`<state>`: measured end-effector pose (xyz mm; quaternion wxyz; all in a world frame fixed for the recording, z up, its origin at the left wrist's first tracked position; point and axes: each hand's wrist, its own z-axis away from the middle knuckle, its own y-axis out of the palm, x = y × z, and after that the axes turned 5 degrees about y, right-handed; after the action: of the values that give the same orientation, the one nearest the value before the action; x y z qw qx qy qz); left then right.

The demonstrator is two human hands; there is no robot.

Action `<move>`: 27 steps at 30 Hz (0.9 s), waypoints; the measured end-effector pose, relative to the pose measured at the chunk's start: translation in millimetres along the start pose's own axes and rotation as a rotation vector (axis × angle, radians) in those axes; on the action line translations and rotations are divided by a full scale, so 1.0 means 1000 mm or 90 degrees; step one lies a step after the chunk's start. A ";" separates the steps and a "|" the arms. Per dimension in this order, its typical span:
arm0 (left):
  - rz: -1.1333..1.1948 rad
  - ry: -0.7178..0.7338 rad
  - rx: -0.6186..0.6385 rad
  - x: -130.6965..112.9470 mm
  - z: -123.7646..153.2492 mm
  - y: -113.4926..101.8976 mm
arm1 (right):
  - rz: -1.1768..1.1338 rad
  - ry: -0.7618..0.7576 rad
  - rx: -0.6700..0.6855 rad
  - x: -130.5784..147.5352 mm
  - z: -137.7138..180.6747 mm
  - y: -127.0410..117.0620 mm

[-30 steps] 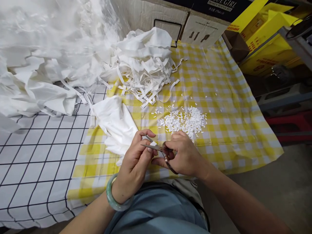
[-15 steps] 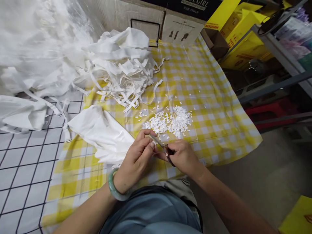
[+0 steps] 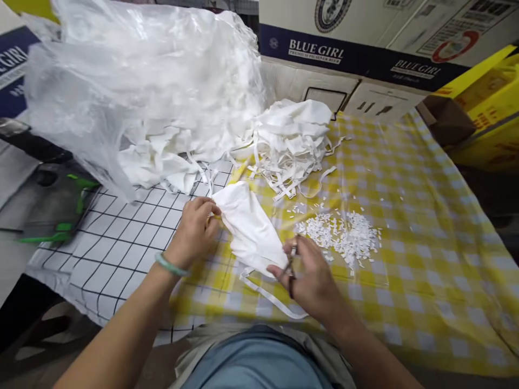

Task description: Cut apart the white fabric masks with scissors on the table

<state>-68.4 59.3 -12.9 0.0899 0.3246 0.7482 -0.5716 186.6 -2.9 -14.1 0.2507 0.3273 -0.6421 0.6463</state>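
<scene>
A white cloth piece with a narrow strap (image 3: 253, 227) lies flat in front of me. My left hand (image 3: 197, 224), with a pale green bangle at the wrist, is closed at the cloth's upper left corner and seems to pinch its edge. Small dark-handled scissors (image 3: 291, 265) are held in my right hand (image 3: 314, 275), whose thumb reaches over the cloth's lower right end. Whether the thumb presses on the cloth I cannot tell. Just beyond the right hand lies a heap of tiny white cut bits (image 3: 352, 237).
Behind the cloth sits a pile of similar white strapped pieces (image 3: 292, 140). A large clear plastic bag (image 3: 162, 81) stuffed with white cloth fills the back left. Blue Girl cartons (image 3: 316, 51) line the back. Yellow checked plastic (image 3: 421, 227) covers the table's right side.
The view has swung left. My left hand has left the scissors' blades and moved to the cloth's upper left corner. My right hand, still holding the scissors, is now at the cloth's lower right end.
</scene>
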 end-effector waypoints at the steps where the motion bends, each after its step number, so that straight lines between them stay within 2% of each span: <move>1: -0.007 0.000 0.001 0.010 -0.002 0.000 | 0.023 -0.031 0.029 0.008 -0.007 0.010; 4: 0.033 0.062 0.076 0.011 -0.002 0.004 | 0.046 -0.017 0.098 0.020 -0.027 0.028; 6: 0.053 0.132 0.149 0.002 0.003 0.007 | 0.002 0.048 0.113 0.018 -0.035 0.028; 8: 0.056 0.177 0.185 -0.006 0.007 0.010 | -0.043 0.104 0.118 0.013 -0.038 0.021; 11: 0.057 0.181 0.154 -0.011 0.010 0.011 | -0.037 0.129 0.076 0.008 -0.036 0.012; 14: 0.085 0.180 0.101 -0.017 0.010 0.004 | -0.027 0.009 -0.026 0.014 -0.034 0.013; 16: 0.115 0.164 0.042 -0.022 0.008 -0.003 | -0.049 -0.097 -0.015 0.021 -0.035 0.019; 18: 0.117 0.115 -0.024 -0.023 0.004 -0.007 | -0.069 -0.119 0.055 0.024 -0.038 0.026; 21: 0.082 0.033 -0.089 -0.016 -0.005 -0.007 | -0.099 0.007 0.098 0.020 -0.045 0.033; 23: 0.082 0.022 -0.091 -0.011 -0.006 -0.005 | -0.149 0.095 0.111 0.013 -0.048 0.032; 25: 0.104 0.044 -0.034 -0.010 -0.001 -0.003 | -0.214 0.144 0.142 0.007 -0.051 0.029; 27: 0.130 0.076 0.056 -0.012 0.009 -0.001 | -0.277 0.185 0.168 0.004 -0.052 0.024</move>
<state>-61.8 46.4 -9.2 0.0888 0.4363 0.6896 -0.5712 160.8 47.5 -25.3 0.4282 0.3910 -0.4246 0.6953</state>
